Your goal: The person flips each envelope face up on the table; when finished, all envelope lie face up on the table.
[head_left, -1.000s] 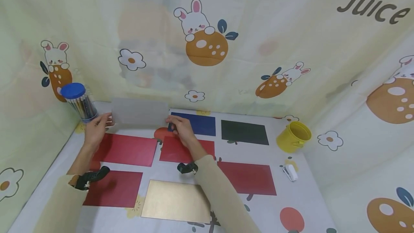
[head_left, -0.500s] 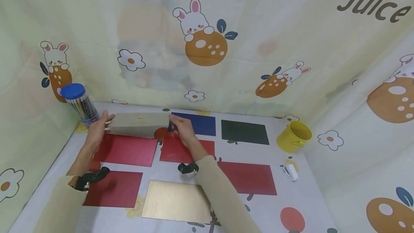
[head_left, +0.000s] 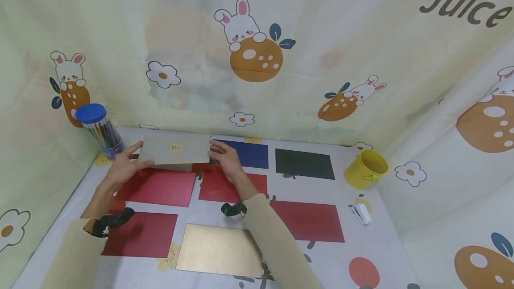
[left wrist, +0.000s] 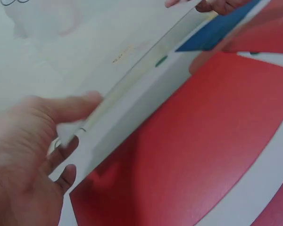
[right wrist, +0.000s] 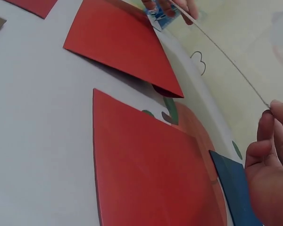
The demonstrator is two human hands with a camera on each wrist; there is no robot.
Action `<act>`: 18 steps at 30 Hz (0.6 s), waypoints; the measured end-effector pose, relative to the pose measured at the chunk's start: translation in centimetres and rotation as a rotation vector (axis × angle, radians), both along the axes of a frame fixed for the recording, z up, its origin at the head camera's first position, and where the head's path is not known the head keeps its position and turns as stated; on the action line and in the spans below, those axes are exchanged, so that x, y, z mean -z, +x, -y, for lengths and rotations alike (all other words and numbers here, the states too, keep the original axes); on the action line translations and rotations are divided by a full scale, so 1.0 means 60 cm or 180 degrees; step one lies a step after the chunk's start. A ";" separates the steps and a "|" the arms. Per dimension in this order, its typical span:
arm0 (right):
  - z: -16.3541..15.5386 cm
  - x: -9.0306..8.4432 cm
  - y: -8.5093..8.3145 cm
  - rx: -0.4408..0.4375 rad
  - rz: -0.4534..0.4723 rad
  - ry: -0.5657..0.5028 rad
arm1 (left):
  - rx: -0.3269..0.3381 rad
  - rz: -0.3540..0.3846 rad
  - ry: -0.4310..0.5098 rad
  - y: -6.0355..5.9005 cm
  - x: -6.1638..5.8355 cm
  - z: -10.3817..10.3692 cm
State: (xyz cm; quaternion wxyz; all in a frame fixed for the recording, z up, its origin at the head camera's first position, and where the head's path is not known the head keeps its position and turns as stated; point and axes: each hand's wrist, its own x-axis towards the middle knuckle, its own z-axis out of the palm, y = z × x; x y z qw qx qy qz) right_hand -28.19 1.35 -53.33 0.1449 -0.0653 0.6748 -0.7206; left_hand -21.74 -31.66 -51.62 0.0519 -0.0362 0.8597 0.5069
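Presently I log, left of centre frame: one pale sheet (head_left: 180,156), pinched at opposite ends by left hand (head_left: 125,165) and right hand (head_left: 226,159), presumably to steady its raised lower edge.

The white bench (head_left: 365,244) bears four red cards (head_left: 156,186) and a gold card (head_left: 217,249), a blue card (head_left: 253,154) and green card (head_left: 305,164) along its back edge, a tub (head_left: 102,133) and yellow bucket (head_left: 357,173) near its back corners, a stapler (head_left: 363,214) by its right edge.

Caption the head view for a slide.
Left hand and right hand hold a pale card at a table laid with coloured sheets.
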 end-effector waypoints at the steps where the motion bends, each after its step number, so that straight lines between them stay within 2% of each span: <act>1: 0.000 0.001 0.000 -0.0010 -0.0032 0.0059 | 0.0060 -0.0027 -0.0090 -0.001 0.001 0.000; 4: 0.003 0.003 0.000 -0.0054 -0.0146 0.0230 | 0.0146 -0.0142 -0.0326 -0.006 0.006 0.002; 7: 0.009 0.004 0.001 -0.0097 -0.0235 0.0340 | 0.0122 -0.0338 -0.0572 -0.011 0.012 0.000; 12: 0.019 0.004 0.002 0.0000 -0.0323 0.0495 | -0.0115 -0.0592 -0.0936 -0.019 0.023 -0.007; 18: 0.031 0.007 0.002 0.0150 -0.0410 0.0800 | -0.0401 -0.0537 -0.1021 -0.024 0.029 -0.017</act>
